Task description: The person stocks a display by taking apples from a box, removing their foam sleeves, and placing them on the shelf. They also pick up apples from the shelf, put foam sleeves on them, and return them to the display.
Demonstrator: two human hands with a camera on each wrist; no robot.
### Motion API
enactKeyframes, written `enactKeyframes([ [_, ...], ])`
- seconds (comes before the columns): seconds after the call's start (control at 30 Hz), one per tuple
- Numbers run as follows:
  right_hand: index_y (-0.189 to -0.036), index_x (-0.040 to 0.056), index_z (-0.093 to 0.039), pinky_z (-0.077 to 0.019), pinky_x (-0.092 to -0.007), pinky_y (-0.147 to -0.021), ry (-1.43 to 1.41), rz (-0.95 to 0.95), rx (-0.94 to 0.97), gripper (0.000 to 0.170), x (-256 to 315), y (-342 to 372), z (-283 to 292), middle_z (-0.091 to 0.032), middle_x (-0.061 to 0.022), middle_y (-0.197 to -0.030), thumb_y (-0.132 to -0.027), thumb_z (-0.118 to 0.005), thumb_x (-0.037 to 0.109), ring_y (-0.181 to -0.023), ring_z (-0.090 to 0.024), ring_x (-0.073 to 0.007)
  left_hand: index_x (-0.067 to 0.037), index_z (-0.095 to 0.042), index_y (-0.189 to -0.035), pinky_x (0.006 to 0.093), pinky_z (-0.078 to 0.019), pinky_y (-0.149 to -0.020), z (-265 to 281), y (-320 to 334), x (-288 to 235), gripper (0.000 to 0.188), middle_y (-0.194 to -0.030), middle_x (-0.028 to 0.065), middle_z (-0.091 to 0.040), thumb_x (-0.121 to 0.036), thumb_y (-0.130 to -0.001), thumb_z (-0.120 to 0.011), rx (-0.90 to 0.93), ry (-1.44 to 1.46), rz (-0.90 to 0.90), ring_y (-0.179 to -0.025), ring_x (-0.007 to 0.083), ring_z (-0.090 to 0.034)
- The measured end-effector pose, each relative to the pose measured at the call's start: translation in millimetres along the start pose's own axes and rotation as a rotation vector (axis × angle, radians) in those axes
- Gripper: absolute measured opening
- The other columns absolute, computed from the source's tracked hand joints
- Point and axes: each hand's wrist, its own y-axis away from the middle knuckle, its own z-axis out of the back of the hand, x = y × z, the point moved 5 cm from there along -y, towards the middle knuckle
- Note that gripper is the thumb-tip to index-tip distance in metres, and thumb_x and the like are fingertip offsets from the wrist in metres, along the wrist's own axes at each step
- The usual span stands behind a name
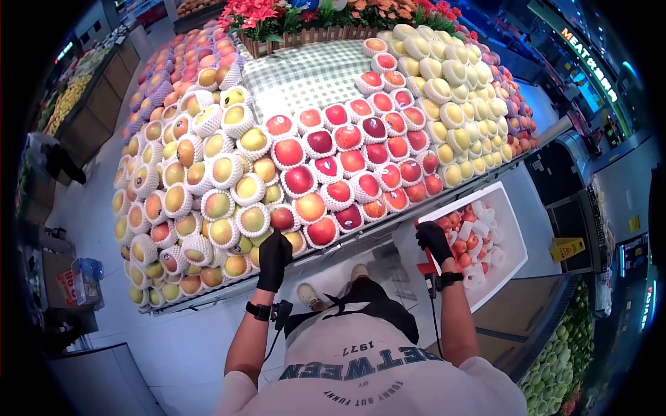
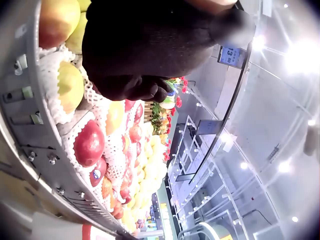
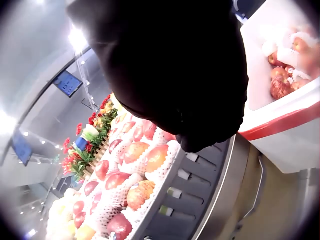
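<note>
Both hands wear black gloves. My left hand (image 1: 275, 260) is over the front edge of the fruit display, just below a red apple (image 1: 282, 218) in a white foam net; whether it touches the apple I cannot tell. In the left wrist view the fingers of that hand (image 2: 145, 50) are loosely bent, with no fruit seen in them. My right hand (image 1: 434, 241) is at the near left corner of a white box (image 1: 510, 267) holding red apples (image 1: 463, 239) and loose foam nets. From the right wrist, the hand (image 3: 175, 75) appears dark, its palm hidden.
Rows of netted red apples (image 1: 352, 161) fill the middle, yellow fruit (image 1: 454, 114) the right, yellow-green apples (image 1: 222, 201) the left. A checked cloth (image 1: 305, 76) lies bare behind, before a flower planter (image 1: 312, 36). A metal rail (image 1: 388, 223) runs along the front.
</note>
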Motion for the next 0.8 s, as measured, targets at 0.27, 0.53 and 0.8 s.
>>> enactKeyframes([
  [0.27,-0.094,0.0028,-0.057,-0.0458,-0.0266,-0.045,0.038,0.117,0.018,0.018,47.7,-39.2,-10.4,-0.061,-0.0064,-0.071,-0.09,-0.059,0.02,-0.054,-0.058,-0.0138,-0.01,-0.046,-0.067,0.023,-0.0275,-0.043,6.7,8.4,-14.5,0.045,-0.053,-0.0018,-0.043,-0.037,-0.102,-0.038,0.097,0.185,0.064,-0.044,0.0068,-0.036],
  [0.53,-0.121,0.0053,-0.048,-0.0504,-0.0273,-0.057,0.094,0.355,0.145,0.044,131.4,-115.4,-31.1,-0.058,-0.0073,-0.094,-0.083,-0.067,0.019,-0.075,-0.06,-0.0138,-0.009,-0.047,-0.064,0.0226,-0.0288,-0.045,-12.4,-8.0,-27.9,0.046,-0.054,-0.0007,-0.044,-0.034,-0.102,-0.038,0.033,0.209,0.034,-0.045,0.0067,-0.038],
  [0.8,-0.141,0.0052,-0.031,-0.0433,-0.0385,-0.096,0.597,0.72,0.014,0.08,243.1,-197.1,-73.6,-0.046,-0.0179,-0.13,-0.079,-0.074,0.032,-0.114,-0.051,-0.0286,-0.008,-0.045,-0.067,0.0241,-0.0309,-0.046,-40.9,-40.2,-49.0,0.037,-0.056,0.0007,-0.044,-0.024,-0.1,-0.04,-0.131,0.04,-0.077,-0.047,0.0088,-0.04],
])
